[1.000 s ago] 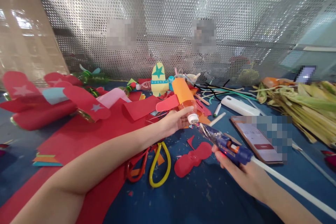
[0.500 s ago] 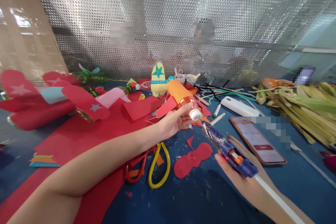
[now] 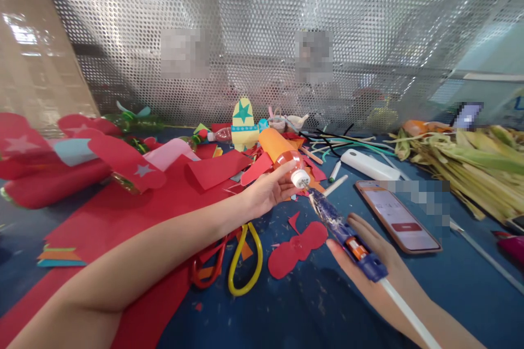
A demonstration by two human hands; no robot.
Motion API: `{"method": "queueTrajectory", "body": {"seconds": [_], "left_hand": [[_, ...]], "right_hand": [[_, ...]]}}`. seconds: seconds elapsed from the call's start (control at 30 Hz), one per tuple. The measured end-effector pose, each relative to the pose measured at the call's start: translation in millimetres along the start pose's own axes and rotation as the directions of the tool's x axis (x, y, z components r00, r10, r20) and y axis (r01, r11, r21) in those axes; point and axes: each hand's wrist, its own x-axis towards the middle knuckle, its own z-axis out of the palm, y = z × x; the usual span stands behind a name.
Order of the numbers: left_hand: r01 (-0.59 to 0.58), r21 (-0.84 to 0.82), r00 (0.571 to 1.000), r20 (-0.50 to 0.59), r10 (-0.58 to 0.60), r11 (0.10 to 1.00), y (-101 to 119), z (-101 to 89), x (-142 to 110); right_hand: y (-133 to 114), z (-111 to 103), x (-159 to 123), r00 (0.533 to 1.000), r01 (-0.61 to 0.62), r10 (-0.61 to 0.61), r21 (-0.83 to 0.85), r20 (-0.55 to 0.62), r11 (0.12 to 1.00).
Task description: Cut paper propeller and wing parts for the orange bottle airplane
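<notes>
Holding the orange-wrapped bottle [image 3: 276, 144] by its neck in the left hand [image 3: 265, 194], near the centre of the clock face. Gripping the blue glue gun [image 3: 371, 266] in the right hand [image 3: 370, 295] at four o'clock, with the nozzle at the white cap [image 3: 301, 178]. Showing blurred, unreadable text on the phone [image 3: 399, 218] towards four; reading "L" on the wall panel [image 3: 507, 60] towards three.

Orange-wrapped bottle [image 3: 279, 147], tilted, blue glue gun [image 3: 336, 224] slanted near its white cap [image 3: 300, 178]
</notes>
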Motion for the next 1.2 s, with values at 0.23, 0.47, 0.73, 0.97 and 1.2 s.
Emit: {"method": "queueTrajectory", "body": {"seconds": [0.23,0.47,0.73,0.97,1.2], "left_hand": [[-0.004,-0.013,1.0,-0.01,0.004,1.0,3,2.4,-3],[0.0,-0.029,1.0,0.012,0.0,1.0,4,2.7,-5],[0.034,-0.011,0.998,0.046,-0.033,0.999,2,1.9,-3],[0.034,-0.001,0.998,0.046,-0.034,0.999,5,4.3,-7],[0.0,-0.022,0.999,0.052,0.001,1.0,6,5.1,-7]], "right_hand": [[6,2,-3,0.997,0.069,-0.066,-0.082,0.04,0.994],[3,-1,4,0.988,0.138,-0.146,-0.155,-0.046,0.978],[19,2,-15,0.982,0.178,-0.171,-0.096,0.075,0.979],[27,8,-24,0.985,0.146,-0.137,-0.084,0.103,0.986],[21,2,-18,0.983,0.158,-0.15,-0.08,0.102,0.984]]}}
